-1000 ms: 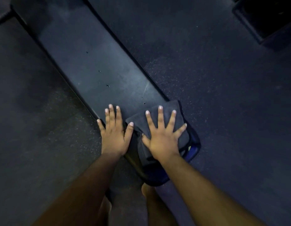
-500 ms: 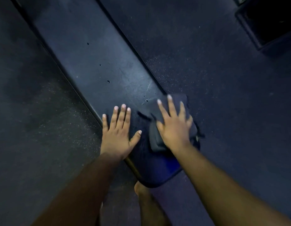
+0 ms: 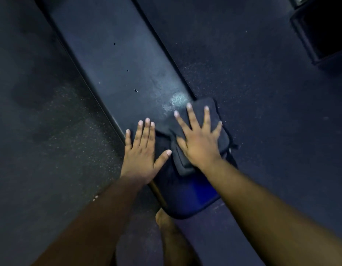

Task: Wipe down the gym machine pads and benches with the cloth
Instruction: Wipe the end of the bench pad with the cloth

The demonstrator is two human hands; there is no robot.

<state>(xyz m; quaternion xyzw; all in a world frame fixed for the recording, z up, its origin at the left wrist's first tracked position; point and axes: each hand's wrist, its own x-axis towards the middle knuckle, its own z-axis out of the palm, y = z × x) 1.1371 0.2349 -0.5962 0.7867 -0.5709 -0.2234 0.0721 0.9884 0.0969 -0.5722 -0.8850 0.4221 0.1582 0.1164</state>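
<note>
A long dark padded bench [image 3: 112, 60] runs from the upper left down to the lower middle, where its near end looks blue. A folded dark cloth [image 3: 202, 108] lies on the bench near its right edge. My right hand [image 3: 199, 139] presses flat on the cloth with fingers spread. My left hand [image 3: 141, 152] rests flat on the bare pad at the bench's left edge, just left of the cloth, holding nothing. A pale damp patch [image 3: 177, 99] shows on the pad just beyond the cloth.
Dark speckled rubber floor [image 3: 262, 112] surrounds the bench on both sides. A dark box-like piece of equipment [image 3: 323, 29] stands at the upper right. My bare foot [image 3: 166, 221] is on the floor just below the bench's near end.
My right hand has slid the cloth forward along the bench, away from the near end. The left hand has stayed flat on the pad beside it.
</note>
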